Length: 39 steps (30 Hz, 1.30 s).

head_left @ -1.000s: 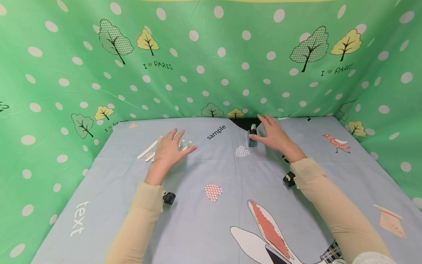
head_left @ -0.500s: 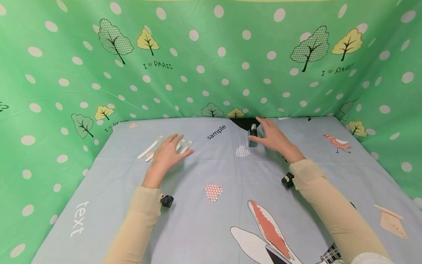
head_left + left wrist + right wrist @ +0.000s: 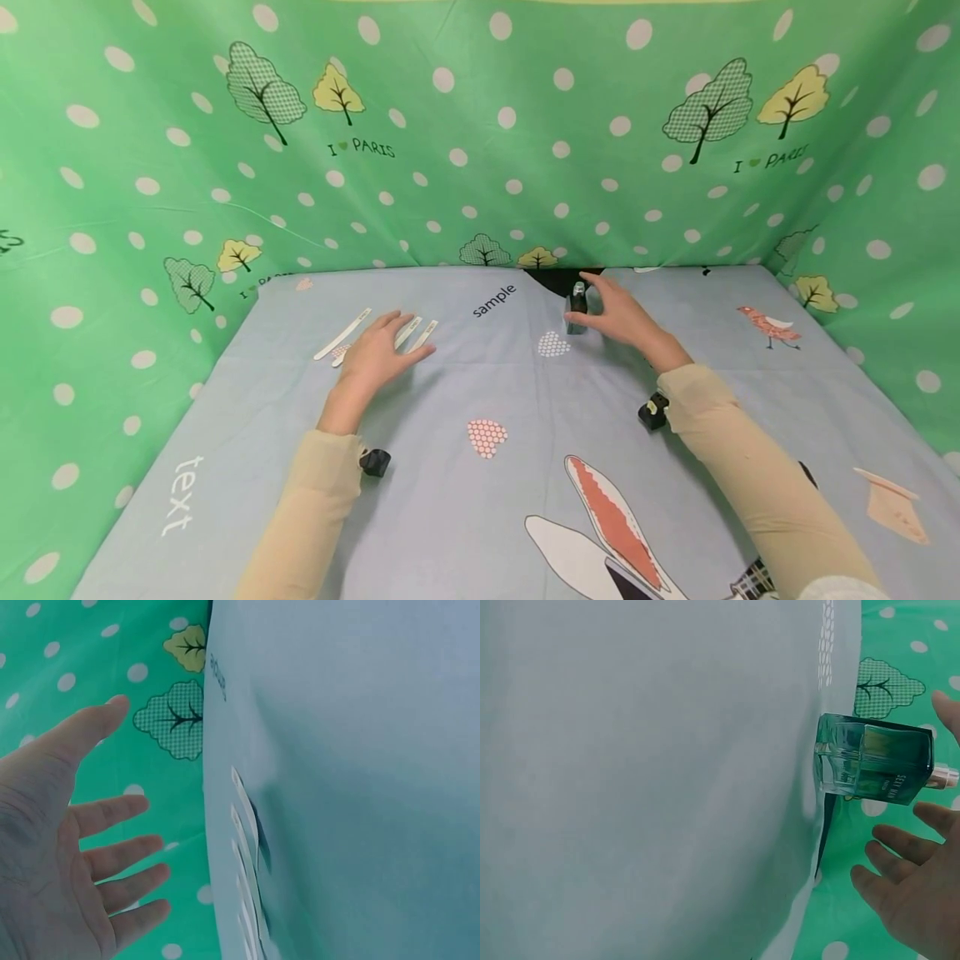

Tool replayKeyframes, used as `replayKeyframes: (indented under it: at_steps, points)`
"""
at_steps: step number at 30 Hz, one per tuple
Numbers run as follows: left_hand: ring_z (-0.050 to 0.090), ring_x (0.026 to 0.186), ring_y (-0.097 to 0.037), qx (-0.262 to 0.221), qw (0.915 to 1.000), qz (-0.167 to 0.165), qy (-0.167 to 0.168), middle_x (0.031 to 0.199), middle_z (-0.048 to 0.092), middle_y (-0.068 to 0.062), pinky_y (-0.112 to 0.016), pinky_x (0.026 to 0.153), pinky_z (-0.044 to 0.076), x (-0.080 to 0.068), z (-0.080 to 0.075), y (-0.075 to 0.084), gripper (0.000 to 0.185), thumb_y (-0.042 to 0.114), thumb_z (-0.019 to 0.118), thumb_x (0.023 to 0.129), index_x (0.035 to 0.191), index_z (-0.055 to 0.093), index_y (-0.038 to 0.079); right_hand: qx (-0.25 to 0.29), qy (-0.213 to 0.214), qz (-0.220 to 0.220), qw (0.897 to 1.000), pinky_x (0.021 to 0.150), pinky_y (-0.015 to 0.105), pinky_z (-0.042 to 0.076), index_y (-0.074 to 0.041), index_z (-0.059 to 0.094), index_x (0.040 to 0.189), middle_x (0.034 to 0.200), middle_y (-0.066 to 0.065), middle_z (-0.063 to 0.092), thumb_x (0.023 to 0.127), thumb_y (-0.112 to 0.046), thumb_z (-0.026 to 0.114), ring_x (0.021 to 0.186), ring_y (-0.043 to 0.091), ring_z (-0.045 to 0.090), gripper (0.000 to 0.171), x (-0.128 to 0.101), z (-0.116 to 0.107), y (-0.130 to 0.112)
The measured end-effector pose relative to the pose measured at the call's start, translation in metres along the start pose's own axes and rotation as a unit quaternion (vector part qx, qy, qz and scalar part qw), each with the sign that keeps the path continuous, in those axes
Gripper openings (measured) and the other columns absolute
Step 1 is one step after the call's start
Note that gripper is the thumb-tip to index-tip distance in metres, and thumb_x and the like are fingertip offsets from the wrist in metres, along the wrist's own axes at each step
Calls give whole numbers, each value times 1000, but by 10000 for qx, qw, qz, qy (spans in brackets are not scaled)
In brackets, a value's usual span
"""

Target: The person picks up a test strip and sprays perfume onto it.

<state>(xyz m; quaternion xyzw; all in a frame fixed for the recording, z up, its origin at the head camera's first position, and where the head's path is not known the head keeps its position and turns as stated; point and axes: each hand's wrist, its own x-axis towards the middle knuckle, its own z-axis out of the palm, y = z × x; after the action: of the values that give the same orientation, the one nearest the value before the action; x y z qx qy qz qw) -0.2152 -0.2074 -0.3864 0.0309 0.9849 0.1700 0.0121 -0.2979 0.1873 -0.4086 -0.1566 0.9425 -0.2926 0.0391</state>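
Observation:
A dark green glass perfume bottle (image 3: pixel 578 300) with a silver spray top stands upright on the bluish cloth. My right hand (image 3: pixel 624 315) is beside it, fingers spread, thumb in front. In the right wrist view a gap shows between the fingers and the bottle (image 3: pixel 877 759). Over on the left, my left hand (image 3: pixel 372 354) hovers above several narrow white paper strips (image 3: pixel 343 333) and partly covers them. The left wrist view shows that hand's fingers apart and holding nothing, with the strips (image 3: pixel 246 817) lying fanned out on the cloth.
Grey-blue printed cloth (image 3: pixel 450 517) covers the table. A green dotted curtain (image 3: pixel 420 125) rises behind it and along both sides. Black wrist cameras (image 3: pixel 375 462) hang under both wrists. The heart, bird and rabbit figures are flat prints.
My left hand has drawn slightly back toward me and left. My right hand's fingers have come down and a little closer to the perfume bottle. Bottle and strips stay in place.

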Motion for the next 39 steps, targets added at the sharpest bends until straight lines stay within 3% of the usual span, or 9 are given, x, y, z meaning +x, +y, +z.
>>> replayKeyframes:
  at_steps: [19, 28, 39]
  points:
    - [34, 146, -40, -249, 9997, -47, 45, 157, 38, -20, -60, 114, 35, -7, 3, -14, 77, 55, 65, 90, 151, 44, 13, 528, -40, -268, 9982, 116, 62, 33, -7, 22, 158, 156, 29, 35, 88, -39, 75, 144, 45, 34, 93, 4, 5, 6]
    - [55, 130, -38, -449, 9988, -172, 21, 148, 51, -19, -57, 106, 44, -11, 3, -23, 73, 52, 68, 89, 148, 47, 13, 637, -87, -275, 9976, 116, 62, 33, -8, 20, 158, 155, 30, 36, 89, -35, 75, 144, 46, 34, 92, 4, 6, 6]
    - [64, 120, -36, -1032, 9943, -271, -60, 140, 60, -19, -51, 100, 51, -14, 6, -33, 66, 38, 75, 87, 141, 54, 6, 794, -89, -318, 9963, 116, 61, 33, -7, 21, 158, 154, 31, 36, 89, -31, 75, 143, 47, 35, 91, 5, 6, 6]
